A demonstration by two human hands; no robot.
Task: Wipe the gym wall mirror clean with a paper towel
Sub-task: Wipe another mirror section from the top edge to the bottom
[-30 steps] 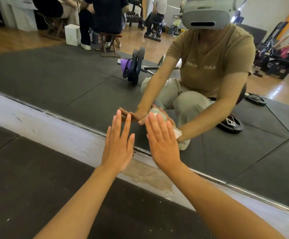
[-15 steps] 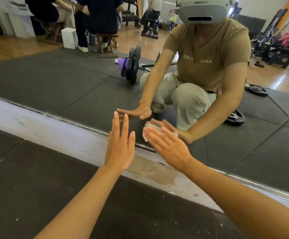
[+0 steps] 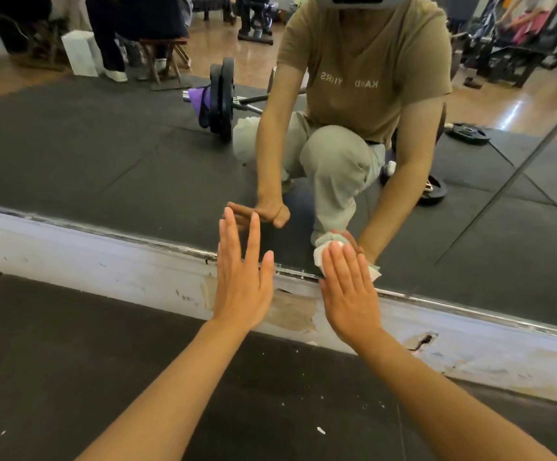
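Observation:
The wall mirror (image 3: 104, 154) fills the upper part of the view and ends in a metal strip just above the floor. My right hand (image 3: 348, 294) lies flat with straight fingers and presses a white paper towel (image 3: 321, 257) against the glass at the mirror's bottom edge; most of the towel is hidden under the palm. My left hand (image 3: 242, 281) is spread flat, fingertips on the glass just left of it, holding nothing.
A scuffed white baseboard (image 3: 70, 264) runs below the mirror, with a cracked patch (image 3: 421, 341) at right. Dark rubber matting (image 3: 54, 361) covers the floor under my arms. The mirror reflects me crouching, a barbell with plates, seated people and gym machines.
My right hand has slid the paper towel down and to the right along the bottom of the glass. My left hand stays flat on the mirror.

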